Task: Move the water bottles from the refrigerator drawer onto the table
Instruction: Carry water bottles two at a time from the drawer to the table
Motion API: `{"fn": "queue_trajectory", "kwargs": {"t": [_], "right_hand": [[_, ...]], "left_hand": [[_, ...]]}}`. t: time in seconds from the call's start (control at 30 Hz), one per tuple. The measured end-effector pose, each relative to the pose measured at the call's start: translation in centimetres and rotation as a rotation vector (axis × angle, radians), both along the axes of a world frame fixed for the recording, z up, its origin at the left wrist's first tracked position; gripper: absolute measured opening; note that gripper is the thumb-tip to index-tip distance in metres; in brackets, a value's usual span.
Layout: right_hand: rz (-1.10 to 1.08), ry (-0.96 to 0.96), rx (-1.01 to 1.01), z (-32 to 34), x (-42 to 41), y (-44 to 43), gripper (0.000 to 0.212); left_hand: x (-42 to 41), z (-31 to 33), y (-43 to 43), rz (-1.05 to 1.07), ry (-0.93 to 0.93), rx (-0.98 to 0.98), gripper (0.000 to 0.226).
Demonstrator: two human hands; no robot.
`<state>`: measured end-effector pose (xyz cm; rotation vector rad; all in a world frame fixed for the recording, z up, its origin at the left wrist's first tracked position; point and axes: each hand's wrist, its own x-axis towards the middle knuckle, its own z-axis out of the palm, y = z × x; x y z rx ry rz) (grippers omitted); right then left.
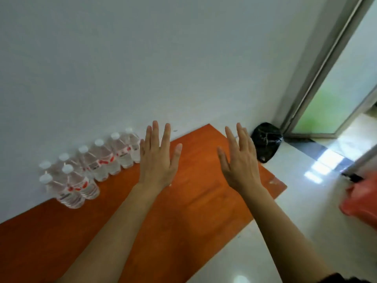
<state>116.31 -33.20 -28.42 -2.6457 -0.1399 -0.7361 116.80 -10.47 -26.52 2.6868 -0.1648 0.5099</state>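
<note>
Orange-brown wood is seen as the material of the surface (pixel 193 201), which is set against a pale wall (pixel 142 68). The water bottles (pixel 102 160) are stood upright on this surface, at its far left, close along the wall. Most are lined up in a single row, and a few more are clustered at the row's near end. Eight white caps can be counted. Each clear bottle is wrapped in a white label with red marks, but the blur leaves no brand or writing readable.

The left hand (pixel 158 160) is held above the surface, palm down, just right of the last bottle in the row. Its fingers (pixel 155 131) are straight and spread, and nothing is gripped. The right hand (pixel 239 160) is raised beside it, well apart, fingers (pixel 240 133) likewise straight and empty.

A bin lined with a black bag (pixel 265 144) is placed on the pale glossy floor (pixel 295 231) past the surface's far corner. A metal-framed glass door (pixel 326 99) is seen behind it. A blurred red object (pixel 361 205) is cut off by the right edge.
</note>
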Motion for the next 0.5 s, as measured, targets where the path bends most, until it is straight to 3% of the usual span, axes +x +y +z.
{"fn": "queue_trajectory", "kwargs": {"t": [0.2, 0.5], "right_hand": [[-0.367, 0.015, 0.022, 1.8, -11.5, -21.4, 0.064], [-0.718, -0.003, 0.051, 1.5, -24.8, -42.4, 0.068]], "left_hand": [[-5.0, 2.2, -22.5, -0.344, -0.031, 0.053, 0.067], [-11.2, 1.9, -48.5, -0.699, -0.071, 0.098, 0.067]]}}
